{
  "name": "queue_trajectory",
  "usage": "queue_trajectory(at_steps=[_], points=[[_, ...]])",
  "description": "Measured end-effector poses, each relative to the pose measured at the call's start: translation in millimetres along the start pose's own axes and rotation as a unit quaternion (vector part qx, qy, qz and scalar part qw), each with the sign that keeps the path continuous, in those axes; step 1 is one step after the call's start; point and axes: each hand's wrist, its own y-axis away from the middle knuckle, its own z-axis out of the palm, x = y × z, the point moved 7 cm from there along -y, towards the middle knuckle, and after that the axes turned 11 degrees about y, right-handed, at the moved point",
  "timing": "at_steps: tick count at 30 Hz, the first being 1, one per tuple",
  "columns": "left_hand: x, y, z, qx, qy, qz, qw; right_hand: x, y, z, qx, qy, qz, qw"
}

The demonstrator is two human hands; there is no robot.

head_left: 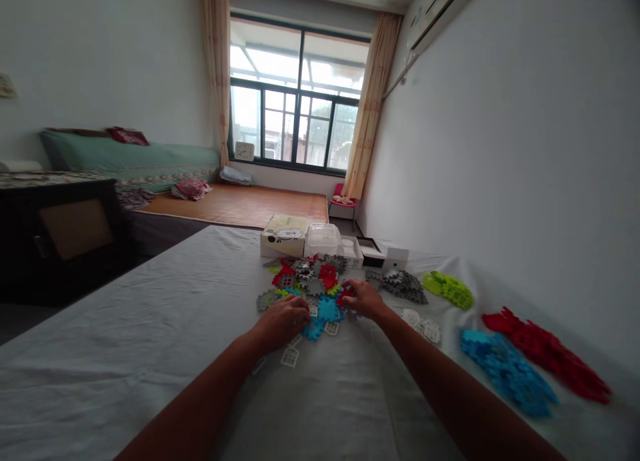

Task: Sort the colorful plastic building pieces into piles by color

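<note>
Multicoloured pieces (329, 309) in one heap (315, 287), two hands (286, 315), five single-colour piles (507, 371)

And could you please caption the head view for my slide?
Left hand and right hand at a mixed pile of notched plastic tiles, with color-sorted piles to the right.

**Printed, but Not Readable**

Cannot make out any word or number. On the yellow box (270, 244), can see faint marks above a cartoon figure (290, 234), too small to read. On the clock (245, 151) by the window (315, 114), can find dark dial marks, too blurred to read.
</note>
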Motion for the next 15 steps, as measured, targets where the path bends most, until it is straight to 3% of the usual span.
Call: queue_trajectory(at_steps=[3,8,12,15], points=[[0,0,0.7,0.003,0.000,0.004,1.000,-4,6,-11,0.001,-0.046,-0.011,0.999],[-3,1,-4.6,0.009,-0.006,-0.004,1.000,14,32,-45,0.079,-0.080,0.018,0.994],[-8,1,-9.3,0.015,-0.016,-0.013,1.000,65,64,-74,0.106,-0.096,0.064,0.988],[-11,-1,-9.7,0.019,-0.014,-0.008,1.000,131,94,-113,0.160,-0.069,0.136,0.975]])
